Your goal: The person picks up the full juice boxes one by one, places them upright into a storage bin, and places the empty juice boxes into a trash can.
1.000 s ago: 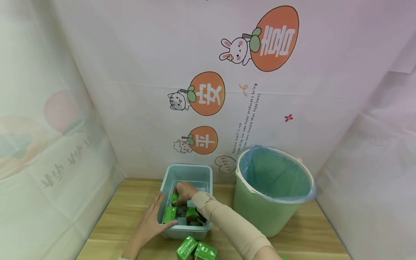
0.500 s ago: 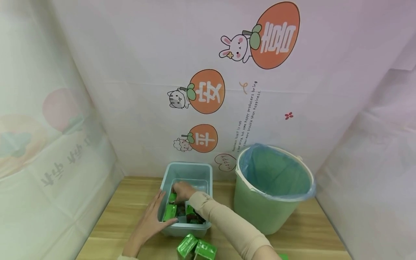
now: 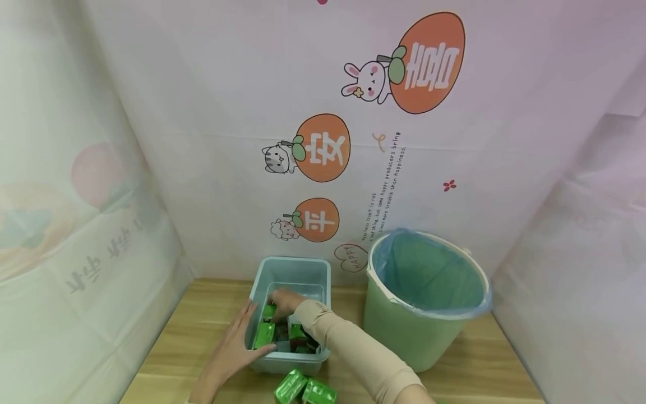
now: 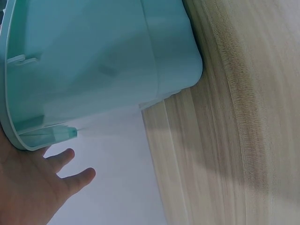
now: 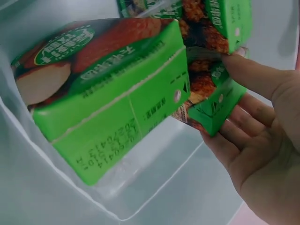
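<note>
A green bin (translucent blue bag lining it) stands on the wood-grain desk before a cartoon-printed white cloth.

From above and well back, the head view looks forward and down on the blue tub and the printed sheet behind it. The left-wrist view, rolled sideways, faces the tub's outside close up; the right-wrist view looks inside, very near. Head and right-wrist views share the tub's cartons; head and left-wrist, its rim.
</note>
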The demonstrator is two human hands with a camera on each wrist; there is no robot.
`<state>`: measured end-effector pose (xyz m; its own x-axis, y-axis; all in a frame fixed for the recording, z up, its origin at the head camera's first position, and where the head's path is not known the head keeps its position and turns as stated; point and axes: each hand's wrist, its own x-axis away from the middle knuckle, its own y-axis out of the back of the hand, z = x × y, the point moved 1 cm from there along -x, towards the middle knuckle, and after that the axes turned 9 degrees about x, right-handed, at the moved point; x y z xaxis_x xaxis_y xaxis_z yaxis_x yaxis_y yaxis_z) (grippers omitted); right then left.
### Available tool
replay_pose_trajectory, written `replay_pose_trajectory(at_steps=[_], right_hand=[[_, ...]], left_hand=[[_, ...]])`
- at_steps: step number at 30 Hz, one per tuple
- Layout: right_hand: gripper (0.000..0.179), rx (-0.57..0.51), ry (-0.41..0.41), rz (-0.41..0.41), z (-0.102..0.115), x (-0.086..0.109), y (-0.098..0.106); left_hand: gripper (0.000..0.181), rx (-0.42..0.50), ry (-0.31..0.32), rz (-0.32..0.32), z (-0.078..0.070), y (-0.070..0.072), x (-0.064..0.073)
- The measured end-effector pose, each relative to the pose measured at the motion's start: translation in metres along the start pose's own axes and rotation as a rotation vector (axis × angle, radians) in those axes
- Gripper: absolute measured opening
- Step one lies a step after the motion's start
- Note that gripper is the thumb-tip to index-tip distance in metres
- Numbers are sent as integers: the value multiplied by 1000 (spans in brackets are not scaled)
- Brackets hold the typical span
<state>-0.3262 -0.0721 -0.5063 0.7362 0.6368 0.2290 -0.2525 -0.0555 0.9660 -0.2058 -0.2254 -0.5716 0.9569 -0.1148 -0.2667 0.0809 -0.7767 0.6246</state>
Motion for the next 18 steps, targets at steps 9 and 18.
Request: replay_pose_trajectory(at_steps=[9,18], right_hand=[[48,-104,-7,43,-11,8,3],[52,-161,23,-1,-17,17,9]], left_hand=[[113,5,-7,-1,1,-2,1],[110,8,-19,-1,-4,0,0]])
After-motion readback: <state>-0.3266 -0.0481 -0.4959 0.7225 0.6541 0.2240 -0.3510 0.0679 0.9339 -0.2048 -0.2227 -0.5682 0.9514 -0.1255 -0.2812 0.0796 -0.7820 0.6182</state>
